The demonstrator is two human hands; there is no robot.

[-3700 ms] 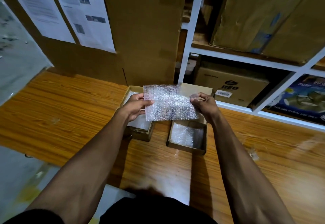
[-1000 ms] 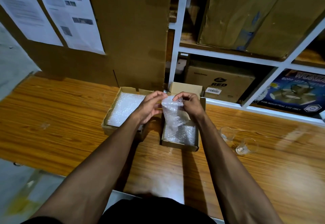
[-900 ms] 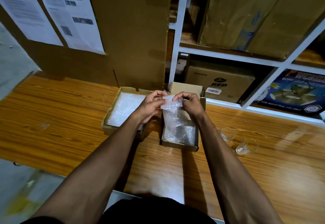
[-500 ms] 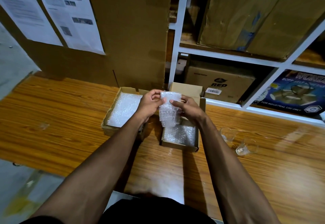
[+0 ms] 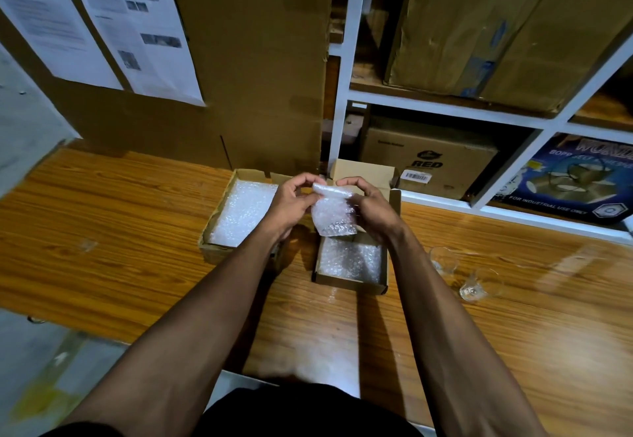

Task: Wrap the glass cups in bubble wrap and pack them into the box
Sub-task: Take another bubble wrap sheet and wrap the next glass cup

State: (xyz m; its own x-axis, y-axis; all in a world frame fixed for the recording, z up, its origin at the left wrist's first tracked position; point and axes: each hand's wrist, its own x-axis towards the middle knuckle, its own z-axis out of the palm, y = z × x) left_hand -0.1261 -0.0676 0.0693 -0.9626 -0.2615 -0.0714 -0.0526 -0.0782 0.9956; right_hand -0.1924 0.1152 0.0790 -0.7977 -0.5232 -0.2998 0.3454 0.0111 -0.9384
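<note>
- wooden table (image 5: 102,231) with two open cardboard boxes side by side, near its far edge
- left box (image 5: 219,244) wider, lined with a bubble wrap sheet (image 5: 239,214); nothing else seen in it
- right box (image 5: 349,282) smaller, lid flap up at the back, bubble wrap liner (image 5: 349,258) on its floor; no cup visible inside
- wrapped bundle (image 5: 334,212) of bubble wrap held in the air, over the gap between the boxes and the back of right box; cannot tell from here whether a cup is inside
- left hand (image 5: 291,203) fingers curled, pinching the bundle's left top edge
- right hand (image 5: 371,208) fingers curled round the bundle's right side, thumb and forefinger at the top edge
- both forearms cross the near table, right forearm hides part of right box's right wall
- two bare glass cups on the table right of right box: one (image 5: 443,260) nearer the box, other (image 5: 479,287) further right; close together but apart
- behind: flat cardboard sheet (image 5: 260,59) leaning upright, two printed papers (image 5: 137,25) fixed on it
- white shelf unit (image 5: 445,107) at right, holding three cartons: large brown one (image 5: 496,25) up top, "RED" carton (image 5: 428,159) below, blue printed one (image 5: 582,179) far right
</note>
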